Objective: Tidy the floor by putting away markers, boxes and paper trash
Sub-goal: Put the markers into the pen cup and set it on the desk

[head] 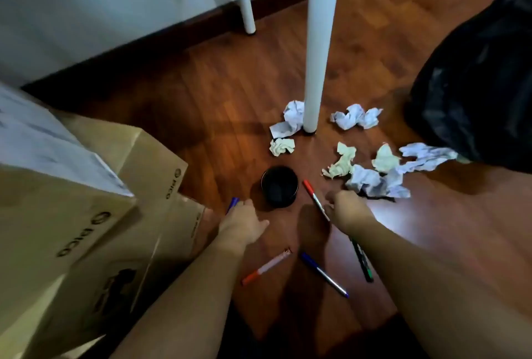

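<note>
Two finger-clamps: L hand [241, 223] on blue marker [233, 204] (prob.), R hand [347, 209] on red marker [313, 197].

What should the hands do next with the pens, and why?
Probably lift both markers and drop them into the black cup: the right hand seems to pinch the red marker, the left hand the blue marker, and the open cup stands right between them.

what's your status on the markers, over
Left hand grips blue-capped marker. Right hand on red-capped marker, grip unclear. Black cup between hands, three loose markers nearer. Crumpled paper beside right hand.
</note>
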A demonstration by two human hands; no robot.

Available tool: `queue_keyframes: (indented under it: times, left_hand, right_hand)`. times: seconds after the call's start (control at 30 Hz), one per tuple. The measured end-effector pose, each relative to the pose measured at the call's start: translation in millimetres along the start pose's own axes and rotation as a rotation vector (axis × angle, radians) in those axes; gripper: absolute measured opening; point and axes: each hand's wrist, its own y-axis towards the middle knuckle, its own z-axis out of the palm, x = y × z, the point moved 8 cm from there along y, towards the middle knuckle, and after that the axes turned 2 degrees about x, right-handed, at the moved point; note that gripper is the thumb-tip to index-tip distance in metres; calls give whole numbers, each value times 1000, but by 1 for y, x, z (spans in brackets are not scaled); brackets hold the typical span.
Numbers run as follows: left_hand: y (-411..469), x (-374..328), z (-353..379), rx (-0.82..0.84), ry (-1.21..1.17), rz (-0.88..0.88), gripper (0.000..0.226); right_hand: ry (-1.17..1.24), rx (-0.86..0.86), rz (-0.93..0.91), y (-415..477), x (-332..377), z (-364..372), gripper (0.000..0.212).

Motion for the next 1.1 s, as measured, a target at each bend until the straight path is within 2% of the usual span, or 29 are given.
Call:
queue_keyframes:
  times: [0.23,0.33,0.4,0.53,0.63,0.7,0.73,0.83,0.9,1.0,1.1]
  left_hand:
    - [51,27,55,-151,97,-43,42]
    - [52,32,77,-140,205,-10,26]
    - [48,29,82,-113,279,13,25]
    - [53,26,50,-73,96,-14,25]
    - [58,17,-5,-123,-91,19,23]
    - [57,9,-33,-163,-191,71,22]
    - [56,5,-44,-200,-233,94,22]
    - [58,1,-65,-332,-314,110,28]
    - [55,3,-77,-436,-371,101,32]
    - [39,9,-98,-630,-559,158,34]
    - [29,7,-115,-728,-765,259,31]
  right_hand:
    - [-141,-15,60,51,-20,66,38]
    - [-114,-88,94,50,-24,77,25]
    - [-71,-69,141,44,-27,84,22]
    - [142,-42,247,38,-44,74,25]
    - [354,-290,230,33,-39,27,18]
    - [518,-509,143,27,-21,-13,14]
    - [596,-558,65,25,-6,-30,14]
    - [680,-458,-213,28,52,-52,13]
    - [552,-354,-313,33,79,-49,3]
    - [306,-195,-267,45,89,-35,14]
    - [231,-103,-219,52,86,-23,13]
